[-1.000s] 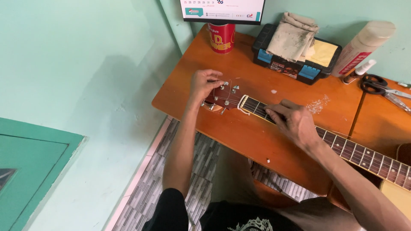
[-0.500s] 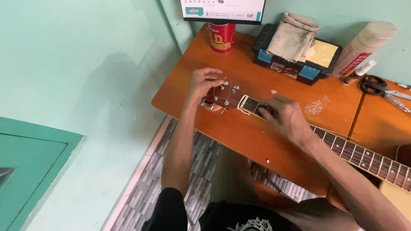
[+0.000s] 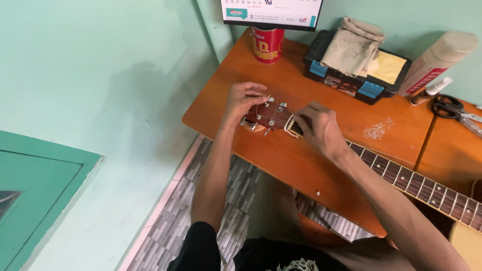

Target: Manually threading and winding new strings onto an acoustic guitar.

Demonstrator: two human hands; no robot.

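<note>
Guitar headstock [image 3: 268,116] lies between left hand [image 3: 244,100] and right hand [image 3: 319,128].

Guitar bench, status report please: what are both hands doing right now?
Left hand pinching a tuning peg on the guitar headstock. Right hand pressing the neck at the nut. Red can and toolbox behind, apart from the hands.

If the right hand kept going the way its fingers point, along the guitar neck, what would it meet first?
Probably the reddish-brown wooden guitar headstock, directly ahead of the right hand at the nut; beyond it, the left hand at the tuning pegs. Depth is unclear.
</note>
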